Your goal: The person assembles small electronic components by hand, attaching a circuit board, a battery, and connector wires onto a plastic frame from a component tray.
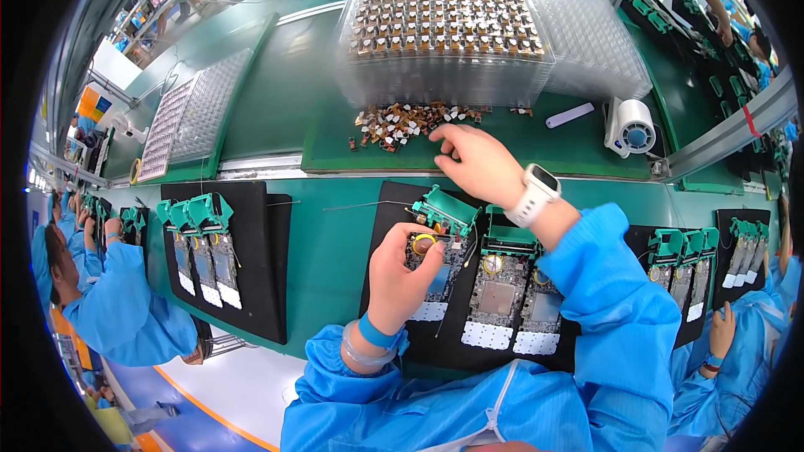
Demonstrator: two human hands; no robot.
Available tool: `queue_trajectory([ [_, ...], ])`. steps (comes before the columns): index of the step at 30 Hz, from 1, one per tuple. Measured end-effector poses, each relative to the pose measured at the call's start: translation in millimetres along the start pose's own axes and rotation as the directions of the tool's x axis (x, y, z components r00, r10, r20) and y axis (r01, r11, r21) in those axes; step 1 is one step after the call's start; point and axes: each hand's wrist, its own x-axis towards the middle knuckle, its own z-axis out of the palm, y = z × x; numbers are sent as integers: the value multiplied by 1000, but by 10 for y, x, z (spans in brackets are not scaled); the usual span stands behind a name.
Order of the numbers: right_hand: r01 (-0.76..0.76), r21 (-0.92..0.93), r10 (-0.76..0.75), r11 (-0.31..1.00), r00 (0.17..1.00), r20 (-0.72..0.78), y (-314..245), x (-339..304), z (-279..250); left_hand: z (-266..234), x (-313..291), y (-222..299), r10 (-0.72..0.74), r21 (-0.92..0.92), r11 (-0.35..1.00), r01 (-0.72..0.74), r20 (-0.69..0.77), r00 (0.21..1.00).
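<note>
My left hand [400,280] grips the edge of a circuit board [439,281], thumb and fingers around a yellow ring at its upper end. A green plastic holder [448,211] sits tilted at the top of that board. My right hand [481,166] reaches across to the loose pile of small flex-cable parts [398,125], its fingertips at the pile's right edge. Its thumb and index finger look apart, with nothing visible between them. Two more circuit boards [496,297] with green holders lie beside the first on a black mat [381,238].
Behind the pile stands a stack of clear trays [444,75] filled with small parts, with other clear trays [586,33] to its right. A white fan [630,127] and a pale flat strip [569,115] lie at the right. Co-workers sit on both sides.
</note>
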Motion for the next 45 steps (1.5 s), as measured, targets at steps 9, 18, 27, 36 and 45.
queue_trajectory([
  [9,-25,-333,-24,943,989,-143,112,413,271,-75,34,58,-86,-66,994,86,-6,996],
  [18,-49,-347,-12,937,985,-170,84,395,248,-73,22,62,-40,-117,992,41,7,999],
  [27,-71,-278,33,958,990,-139,135,394,226,-68,0,37,4,-90,996,-5,-1,1000],
  [36,-71,-236,56,969,996,-73,161,251,64,-136,74,74,-12,-128,992,5,-53,999],
  [45,-84,-260,52,962,991,-127,381,-231,-304,59,-134,242,462,770,599,-222,-105,881],
])
